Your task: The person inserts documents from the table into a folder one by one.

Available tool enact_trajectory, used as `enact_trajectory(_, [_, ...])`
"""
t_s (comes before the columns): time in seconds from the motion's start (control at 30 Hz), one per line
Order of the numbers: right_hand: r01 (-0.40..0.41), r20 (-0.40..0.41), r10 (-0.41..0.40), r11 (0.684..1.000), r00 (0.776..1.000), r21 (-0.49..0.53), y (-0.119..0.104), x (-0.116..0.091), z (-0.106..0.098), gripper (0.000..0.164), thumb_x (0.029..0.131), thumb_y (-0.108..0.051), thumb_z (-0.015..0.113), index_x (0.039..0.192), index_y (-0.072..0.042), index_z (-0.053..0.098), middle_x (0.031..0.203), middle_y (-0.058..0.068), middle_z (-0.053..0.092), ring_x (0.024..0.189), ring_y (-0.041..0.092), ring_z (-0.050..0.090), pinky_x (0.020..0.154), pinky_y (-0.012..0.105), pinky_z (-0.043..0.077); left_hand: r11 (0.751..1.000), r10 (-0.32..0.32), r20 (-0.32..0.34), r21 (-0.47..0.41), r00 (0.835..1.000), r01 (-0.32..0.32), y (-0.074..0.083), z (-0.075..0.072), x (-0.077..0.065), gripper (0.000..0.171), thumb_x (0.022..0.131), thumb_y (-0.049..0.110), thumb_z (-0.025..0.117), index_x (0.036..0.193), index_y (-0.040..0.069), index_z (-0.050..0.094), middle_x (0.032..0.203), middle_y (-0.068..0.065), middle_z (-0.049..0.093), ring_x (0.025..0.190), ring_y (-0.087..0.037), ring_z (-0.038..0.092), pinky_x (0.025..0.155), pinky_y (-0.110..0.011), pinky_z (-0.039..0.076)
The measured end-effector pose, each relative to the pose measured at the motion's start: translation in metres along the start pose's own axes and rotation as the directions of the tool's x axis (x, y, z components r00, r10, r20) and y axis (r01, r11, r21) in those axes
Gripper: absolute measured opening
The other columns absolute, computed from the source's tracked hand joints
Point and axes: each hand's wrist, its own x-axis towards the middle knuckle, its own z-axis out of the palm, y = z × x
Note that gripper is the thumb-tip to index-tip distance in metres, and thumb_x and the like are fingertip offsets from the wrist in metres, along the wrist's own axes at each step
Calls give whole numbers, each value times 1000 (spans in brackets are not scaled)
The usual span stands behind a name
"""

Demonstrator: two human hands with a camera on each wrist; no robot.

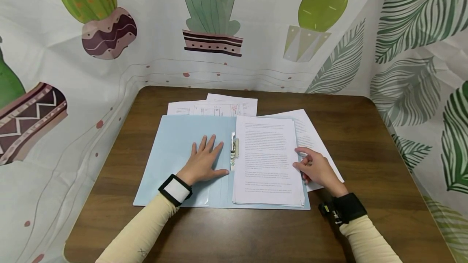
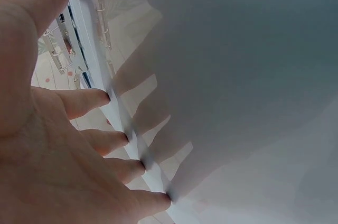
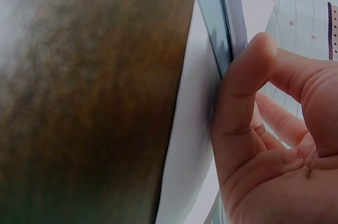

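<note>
A light blue folder lies spread out on the table. My left hand rests on its left cover with fingers spread; in the left wrist view those fingertips touch the smooth surface. Along the fold sits a metal clip, next to the thumb. A stack of printed paper sheets covers the folder's right side. At the right edge of that stack, my right hand pinches with thumb and index finger, its other fingers curled below. The right wrist view shows this hand close beside the folder's edge.
Loose printed sheets stick out behind the folder, and another sheet lies partly under its right side. The brown wooden table stands against a cloth printed with cacti and leaves. Both wrists wear black bands.
</note>
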Motion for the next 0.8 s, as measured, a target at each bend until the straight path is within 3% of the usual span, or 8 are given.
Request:
enact_trajectory(0.5, [14, -14, -15, 1000, 1000, -27, -3, -3, -13, 56, 96, -14, 73, 147, -6, 50, 79, 10, 61, 52, 22, 59, 47, 33, 50, 1000, 16, -22, -26, 1000, -17, 9, -4, 1, 97, 85, 58, 78, 158, 6, 40, 167, -27, 19, 152, -53, 11, 113, -77, 13])
enact_trajectory(0.8, [61, -135, -69, 996, 988, -64, -11, 5, -31, 55, 98, -15, 72, 148, -9, 52, 95, 16, 67, 62, 24, 64, 53, 34, 56, 999, 8, -15, -37, 1000, -8, 5, 0, 1, 99, 85, 60, 76, 159, 6, 38, 168, -26, 17, 153, -52, 8, 114, -76, 11])
